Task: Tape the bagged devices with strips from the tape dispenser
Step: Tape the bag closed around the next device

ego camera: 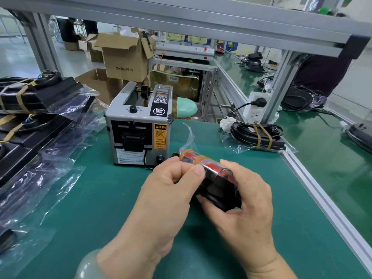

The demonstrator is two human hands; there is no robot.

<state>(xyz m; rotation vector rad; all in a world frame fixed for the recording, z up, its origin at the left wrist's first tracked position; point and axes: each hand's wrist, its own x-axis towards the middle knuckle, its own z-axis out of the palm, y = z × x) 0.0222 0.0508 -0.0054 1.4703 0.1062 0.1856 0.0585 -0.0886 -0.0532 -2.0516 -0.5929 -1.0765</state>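
Both my hands hold a bagged black and red device (216, 178) just above the green mat, in front of the tape dispenser (138, 125). My left hand (171, 190) pinches the bag's near side, its thumb pressing on the clear plastic. My right hand (245, 200) curls round the device from the right and below. A tan tape strip (198, 158) wraps the device's far end. No strip shows at the dispenser's outlet.
Several bagged black devices (40, 121) with tan tape lie stacked at the left. One taped bagged device (259, 137) lies at the right near the aluminium rail (314, 186). A power strip (255, 106) hangs on the post. Cardboard boxes (124, 57) stand behind.
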